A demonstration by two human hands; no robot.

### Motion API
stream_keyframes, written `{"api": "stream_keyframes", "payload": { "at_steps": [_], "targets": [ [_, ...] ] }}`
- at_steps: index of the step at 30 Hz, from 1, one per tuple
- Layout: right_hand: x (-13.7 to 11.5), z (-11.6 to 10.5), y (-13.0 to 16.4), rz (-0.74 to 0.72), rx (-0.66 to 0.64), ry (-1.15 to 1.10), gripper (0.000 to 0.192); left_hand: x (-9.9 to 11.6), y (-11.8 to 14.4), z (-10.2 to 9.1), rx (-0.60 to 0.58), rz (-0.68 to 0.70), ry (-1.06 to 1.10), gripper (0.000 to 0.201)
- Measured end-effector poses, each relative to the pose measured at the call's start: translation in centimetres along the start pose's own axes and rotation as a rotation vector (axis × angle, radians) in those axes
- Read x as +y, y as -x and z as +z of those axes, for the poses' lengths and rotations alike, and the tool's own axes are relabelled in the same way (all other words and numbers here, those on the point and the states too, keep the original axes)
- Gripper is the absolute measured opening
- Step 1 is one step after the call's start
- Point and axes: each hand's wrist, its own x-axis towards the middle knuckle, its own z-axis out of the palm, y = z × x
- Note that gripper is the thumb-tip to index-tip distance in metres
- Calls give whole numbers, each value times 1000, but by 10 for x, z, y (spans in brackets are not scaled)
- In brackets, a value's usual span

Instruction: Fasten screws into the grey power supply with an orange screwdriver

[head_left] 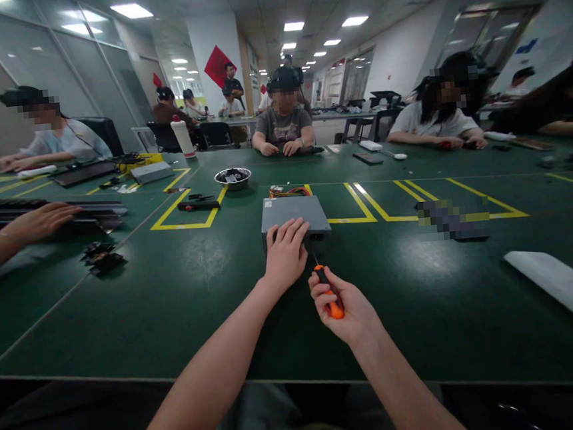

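A grey metal computer power supply (pixel 296 213) lies on the green table in front of me, its bundle of coloured cables (pixel 289 191) behind it. My left hand (pixel 287 248) rests on its near left part, fingers stretched out over the top and front edge. An orange-and-black screwdriver (pixel 335 308) is wrapped in the fingers of my right hand (pixel 348 310). Its thin shaft points up and away at the near face of the power supply, right beside my left fingers. Whether the tip sits on a screw cannot be made out.
A metal bowl of small dark parts (pixel 233 177) stands beyond, left of the power supply. Black-and-red tools (pixel 198 204) lie inside a yellow taped outline. A co-worker's hand (pixel 41 223) touches dark metal parts at left. A white device (pixel 564 291) lies at right. People sit opposite.
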Motion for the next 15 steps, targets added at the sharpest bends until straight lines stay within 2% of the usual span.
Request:
{"api": "stream_keyframes", "payload": {
  "at_steps": [4, 10, 15],
  "targets": [
    [2, 0, -3, -2, -42, 11, 17, 1, 0, 1, 8, -10, 1, 41],
    [8, -2, -8, -173, 8, 84, 4, 3, -3, 0, 28, -9, -20, 37],
    [9, -7, -9, -135, 6, 85, 7, 2, -6, 2, 37, 13, 2, 35]
  ]
}}
